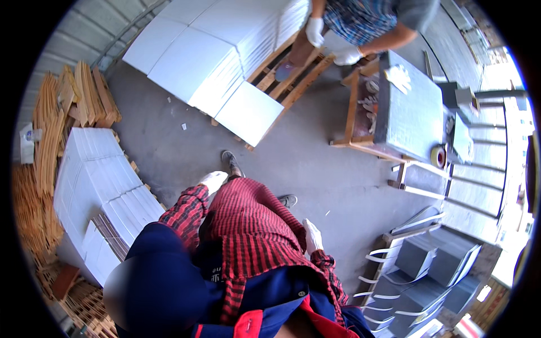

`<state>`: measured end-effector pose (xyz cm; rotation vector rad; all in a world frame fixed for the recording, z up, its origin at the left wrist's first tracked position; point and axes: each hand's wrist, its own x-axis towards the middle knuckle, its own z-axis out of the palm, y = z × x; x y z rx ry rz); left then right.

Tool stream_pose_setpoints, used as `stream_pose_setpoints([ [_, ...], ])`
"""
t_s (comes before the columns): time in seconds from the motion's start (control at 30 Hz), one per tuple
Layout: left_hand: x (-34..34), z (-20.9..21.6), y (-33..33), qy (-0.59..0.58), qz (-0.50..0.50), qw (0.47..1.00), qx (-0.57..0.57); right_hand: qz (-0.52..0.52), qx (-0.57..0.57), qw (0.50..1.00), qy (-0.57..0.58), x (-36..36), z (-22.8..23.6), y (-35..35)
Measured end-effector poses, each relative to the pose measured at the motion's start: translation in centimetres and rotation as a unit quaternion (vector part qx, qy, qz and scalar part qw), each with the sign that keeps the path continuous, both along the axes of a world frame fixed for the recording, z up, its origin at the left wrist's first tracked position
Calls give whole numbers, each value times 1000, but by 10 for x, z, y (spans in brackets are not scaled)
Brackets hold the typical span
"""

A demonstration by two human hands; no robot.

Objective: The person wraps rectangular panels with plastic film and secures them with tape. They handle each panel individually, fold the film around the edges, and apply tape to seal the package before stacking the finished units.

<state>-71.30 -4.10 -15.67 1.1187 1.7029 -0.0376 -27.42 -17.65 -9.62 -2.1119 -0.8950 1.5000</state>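
Note:
My left hand [214, 181], in a white glove and a red-and-black checked sleeve, hangs loosely beside my left thigh with nothing in it. On the other side my right hand [313, 236], gloved in white too, hangs down by my hip, loosely open and holding nothing. Between them falls my red-and-black checked garment [253, 217]. My shoes show on the grey floor [186, 149]. Nearest to my left hand is a stack of white flat cardboard sheets [104, 174]. Ahead, larger white stacks [197, 48] sit on a wooden pallet [304, 84].
A co-worker [360, 22] in white gloves stands at the pallet's far side. To the right is a grey-topped table [414, 107] with gloves [399, 78] and a tape roll [438, 156]. Strapped grey panels [417, 256] lie lower right. Wooden pieces [48, 124] pile up left.

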Motion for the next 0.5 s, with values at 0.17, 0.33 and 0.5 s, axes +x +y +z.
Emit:
stream_pose_setpoints([
  [0.17,152,31,36,18,-498,859,116,-181,-22,983,29,75,-36,-139],
  [0.33,274,108,40,-36,-527,837,142,-313,-108,943,16,140,-67,-255],
  [0.5,321,86,77,-78,-595,788,138,-561,-117,813,106,131,-47,-243],
])
